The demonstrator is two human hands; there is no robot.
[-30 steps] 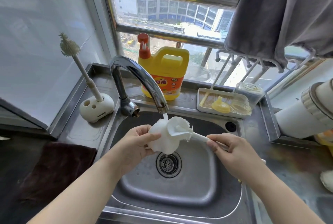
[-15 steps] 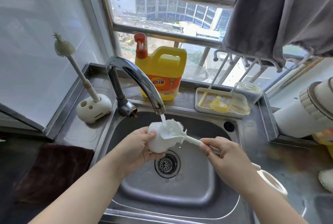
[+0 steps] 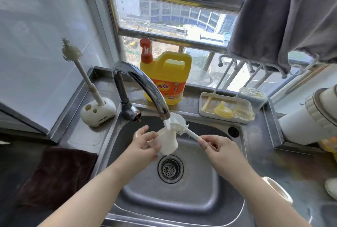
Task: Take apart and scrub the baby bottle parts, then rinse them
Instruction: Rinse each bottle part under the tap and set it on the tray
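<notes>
Left fingers: we see our left hand point(image 3: 141, 147) holding the milky bottle body point(image 3: 168, 142) from its left side, thumb and lower fingers wrapped on it, the forefinger point(image 3: 141, 130) lifted free above.
Right fingers: our right hand point(image 3: 218, 147) pinches the thin white handle of the bottle brush point(image 3: 182, 126) between thumb and curled fingers; the handle runs up and left from the fingertips.
Bottle against the fingers: the body sits just right of our left palm, mouth tilted up toward the tap, its base hanging over the drain point(image 3: 170, 169).
Brush head: its bristles show at the bottle's mouth, just under the spout; how deep it reaches inside we cannot tell.
Water: a thin stream from the tap point(image 3: 144, 84) falls onto the bottle's mouth.
Step in hand: we judge this to be scrubbing the body under running water, with rinsing partly begun.
Next move: we would need a firm left grip, since the wet plastic likely slips, while the right hand turns and pumps the brush.
Other parts: a yellow teat point(image 3: 223, 110) and a clear ring point(image 3: 243, 112) lie in the white tray point(image 3: 204, 111) on the worktop point(image 3: 259, 135), well apart from our hands.
Further out: the yellow detergent jug point(image 3: 167, 79) stands behind the tap; the sink point(image 3: 182, 195) holds nothing else that we can see.
</notes>
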